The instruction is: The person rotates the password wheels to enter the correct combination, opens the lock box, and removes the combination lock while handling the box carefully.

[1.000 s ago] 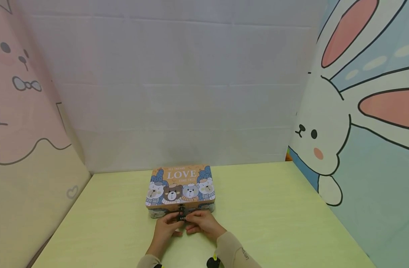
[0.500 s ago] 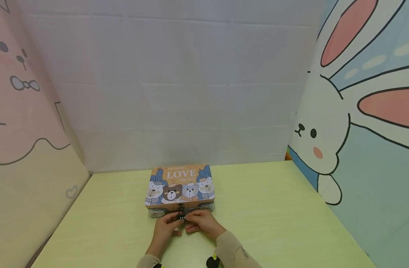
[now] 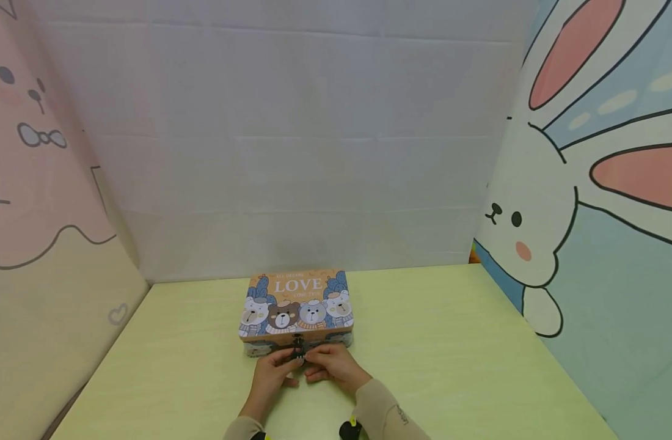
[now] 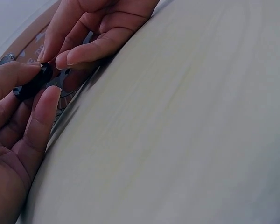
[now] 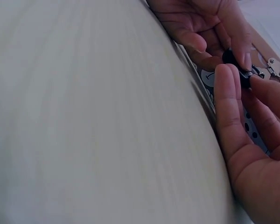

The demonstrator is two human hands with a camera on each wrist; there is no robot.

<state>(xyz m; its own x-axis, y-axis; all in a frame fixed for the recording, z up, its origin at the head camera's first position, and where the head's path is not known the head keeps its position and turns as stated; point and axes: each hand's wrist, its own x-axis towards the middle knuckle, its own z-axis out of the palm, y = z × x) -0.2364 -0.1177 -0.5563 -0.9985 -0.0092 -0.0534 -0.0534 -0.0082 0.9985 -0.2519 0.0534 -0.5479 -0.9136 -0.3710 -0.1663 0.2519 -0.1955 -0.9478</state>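
A rectangular box (image 3: pixel 300 292) with bears and the word LOVE on its lid stands shut on the table, front side toward me. At the middle of that side hangs a small black combination padlock (image 3: pixel 299 354), its row of dials facing up. A silver metal clasp (image 5: pixel 276 68) shows beside the padlock (image 5: pixel 231 58) in the right wrist view. My left hand (image 3: pixel 271 374) pinches the padlock's left end between thumb and fingers. From the other side my right hand (image 3: pixel 338 367) pinches its right end, thumb on the dials. The fingers partly cover the lock.
The pale yellow-green table (image 3: pixel 451 354) spreads to both sides of the box. A white cloth wall (image 3: pixel 314 153) rises behind it. Cartoon-printed panels stand at the left (image 3: pixel 44 183) and the right (image 3: pixel 616 293).
Both hands stay at the padlock, with only slight finger and thumb movement on it. The box has not moved.
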